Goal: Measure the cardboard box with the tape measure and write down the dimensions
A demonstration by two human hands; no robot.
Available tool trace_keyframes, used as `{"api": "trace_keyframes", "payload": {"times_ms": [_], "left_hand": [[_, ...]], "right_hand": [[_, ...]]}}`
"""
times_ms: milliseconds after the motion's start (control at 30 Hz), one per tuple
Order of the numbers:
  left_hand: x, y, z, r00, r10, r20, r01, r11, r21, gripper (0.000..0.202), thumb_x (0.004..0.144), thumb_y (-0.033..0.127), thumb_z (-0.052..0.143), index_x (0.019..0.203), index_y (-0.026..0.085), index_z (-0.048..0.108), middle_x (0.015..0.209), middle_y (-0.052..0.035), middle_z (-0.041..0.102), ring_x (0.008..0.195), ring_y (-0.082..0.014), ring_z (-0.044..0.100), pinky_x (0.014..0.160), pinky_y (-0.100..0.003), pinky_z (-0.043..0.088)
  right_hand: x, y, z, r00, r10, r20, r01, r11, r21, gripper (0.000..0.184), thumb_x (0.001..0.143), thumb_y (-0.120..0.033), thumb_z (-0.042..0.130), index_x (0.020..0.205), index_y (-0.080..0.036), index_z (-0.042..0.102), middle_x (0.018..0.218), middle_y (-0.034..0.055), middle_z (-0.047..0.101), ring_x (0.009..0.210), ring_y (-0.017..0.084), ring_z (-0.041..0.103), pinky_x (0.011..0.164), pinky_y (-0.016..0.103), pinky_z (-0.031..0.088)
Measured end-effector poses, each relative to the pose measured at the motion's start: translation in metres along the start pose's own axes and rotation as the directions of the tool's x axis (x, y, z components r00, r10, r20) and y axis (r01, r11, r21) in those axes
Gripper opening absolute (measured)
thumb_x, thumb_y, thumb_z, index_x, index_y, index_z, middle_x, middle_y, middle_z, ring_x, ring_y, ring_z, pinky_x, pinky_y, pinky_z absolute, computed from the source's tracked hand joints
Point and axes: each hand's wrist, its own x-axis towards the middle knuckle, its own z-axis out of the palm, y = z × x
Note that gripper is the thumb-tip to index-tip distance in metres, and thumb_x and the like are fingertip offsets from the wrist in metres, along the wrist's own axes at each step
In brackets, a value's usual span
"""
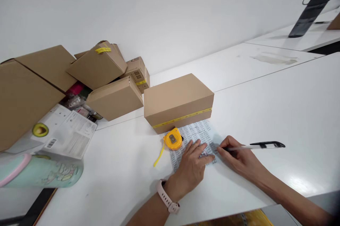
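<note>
My left hand [191, 166] lies flat with fingers spread on a printed sheet of small numbers [195, 134], holding it down on the white table [278, 112]. A pink watch sits on that wrist. My right hand [239, 157] grips a black and white pen [259, 145], its tip touching the sheet near my left fingertips. A yellow tape measure [173, 140] rests on the sheet's left edge, its tape end trailing toward me. Just behind the sheet stands a closed cardboard box [178, 101] with a yellow tape strip along its front.
Several more cardboard boxes [106, 73] are piled at the back left against the wall. A white printed carton [63, 132] and a mint green bottle [42, 171] lie at the left. A dark device on a stand [310, 11] sits far right.
</note>
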Motion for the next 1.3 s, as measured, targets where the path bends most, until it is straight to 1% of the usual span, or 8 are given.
{"api": "trace_keyframes", "payload": {"times_ms": [133,200,367,567,733,900,1100,1300], "left_hand": [[0.001,0.001,0.0,1.0,0.002,-0.019,-0.002,1.0,0.006,0.046,0.088,0.002,0.045,0.118,0.025,0.072,0.138,-0.01,0.061,0.136,-0.0296,0.049,0.115,-0.052,0.038],[0.001,0.001,0.0,0.999,0.007,-0.032,-0.006,1.0,0.005,0.046,0.088,0.002,0.045,0.116,0.024,0.073,0.137,-0.0097,0.062,0.135,-0.0298,0.051,0.115,-0.052,0.038],[0.001,0.0,0.002,0.999,0.012,-0.032,-0.011,1.0,0.018,0.045,0.088,0.003,0.045,0.116,0.025,0.073,0.137,-0.009,0.062,0.135,-0.0293,0.051,0.114,-0.053,0.039],[0.001,0.0,0.001,1.0,0.002,-0.012,-0.002,1.0,0.022,0.044,0.089,0.004,0.045,0.117,0.024,0.073,0.139,-0.0102,0.061,0.136,-0.0282,0.05,0.115,-0.052,0.038],[0.001,0.0,0.001,1.0,0.007,-0.018,-0.007,1.0,0.018,0.044,0.089,0.005,0.045,0.117,0.026,0.073,0.139,-0.0088,0.061,0.136,-0.0277,0.05,0.114,-0.053,0.039],[0.001,0.0,0.001,1.0,-0.001,-0.001,0.001,1.0,0.029,0.044,0.089,0.005,0.046,0.118,0.026,0.072,0.14,-0.0082,0.06,0.137,-0.0277,0.049,0.115,-0.053,0.038],[0.002,0.0,0.0,1.0,0.001,-0.008,-0.001,1.0,0.022,0.046,0.088,0.002,0.046,0.118,0.025,0.073,0.139,-0.0093,0.061,0.137,-0.0284,0.049,0.114,-0.053,0.038],[0.002,0.0,0.001,1.0,-0.006,0.0,0.006,1.0,0.015,0.047,0.087,0.003,0.047,0.119,0.026,0.072,0.14,-0.0091,0.06,0.137,-0.0283,0.049,0.114,-0.053,0.038]], "right_hand": [[0.0,0.005,0.002,1.0,0.02,-0.021,-0.02,1.0,-0.012,0.036,0.095,-0.052,0.051,0.073,-0.023,0.045,0.06,-0.0058,0.035,0.054,0.012,0.031,0.049,0.027,0.026],[0.0,0.004,0.002,1.0,0.009,-0.016,-0.009,0.999,-0.034,0.037,0.095,-0.051,0.05,0.071,-0.024,0.043,0.06,-0.0059,0.034,0.054,0.012,0.03,0.048,0.027,0.024],[0.0,-0.003,0.001,1.0,-0.015,0.004,0.016,0.998,-0.068,0.036,0.095,-0.05,0.048,0.07,-0.024,0.042,0.06,-0.0056,0.034,0.053,0.012,0.03,0.048,0.027,0.025],[-0.001,-0.001,0.002,1.0,-0.015,-0.007,0.015,0.997,-0.077,0.039,0.095,-0.053,0.047,0.07,-0.024,0.041,0.06,-0.0056,0.033,0.054,0.012,0.03,0.049,0.027,0.025],[0.0,-0.006,0.001,1.0,-0.009,-0.008,0.009,0.997,-0.079,0.041,0.091,-0.057,0.052,0.068,-0.024,0.042,0.058,-0.0045,0.037,0.054,0.012,0.032,0.048,0.027,0.026],[0.001,-0.01,0.001,1.0,-0.025,-0.011,0.024,0.996,-0.086,0.041,0.09,-0.055,0.054,0.067,-0.024,0.041,0.058,-0.0049,0.036,0.053,0.012,0.031,0.048,0.027,0.026],[0.001,-0.01,0.001,1.0,-0.011,0.008,0.012,0.996,-0.092,0.039,0.091,-0.054,0.051,0.068,-0.024,0.041,0.057,-0.005,0.037,0.053,0.012,0.032,0.048,0.027,0.027],[0.001,-0.006,0.001,1.0,-0.012,0.007,0.013,0.995,-0.094,0.038,0.09,-0.051,0.054,0.067,-0.024,0.042,0.057,-0.0052,0.035,0.053,0.012,0.031,0.046,0.026,0.026]]}}
